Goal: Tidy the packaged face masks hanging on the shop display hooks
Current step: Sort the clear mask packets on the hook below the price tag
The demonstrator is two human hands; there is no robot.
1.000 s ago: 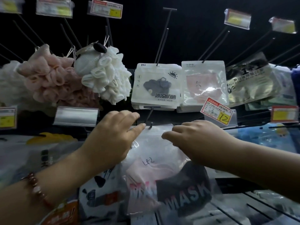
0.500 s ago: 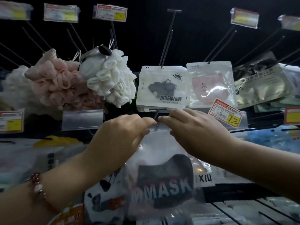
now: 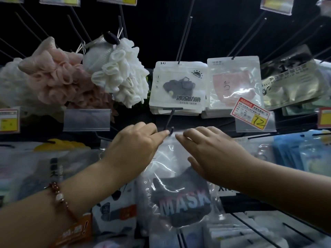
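A clear packet with a dark mask printed "MASK" (image 3: pixel 180 203) hangs in the middle, its top edge at the tip of a black display hook (image 3: pixel 169 130). My left hand (image 3: pixel 136 145) pinches the packet's top left edge beside the hook tip. My right hand (image 3: pixel 209 151) lies over the packet's upper right with its fingers reaching toward the hook; whether it grips the edge is unclear. Above hang a white packet with a grey mask (image 3: pixel 179 86) and a clear packet with a pink mask (image 3: pixel 234 83).
Pink (image 3: pixel 52 77) and white (image 3: pixel 121 72) mesh bath puffs hang at the upper left. A red price tag marked 12 (image 3: pixel 250 113) sits at the right. More packets crowd the lower rows, with blue ones (image 3: pixel 302 154) at the right. Black hook rods stick out all around.
The pink-mask packet seen in front a second ago is gone; the dark MASK packet now hangs in front. My right hand closed in on the hook, then drew slightly back right.
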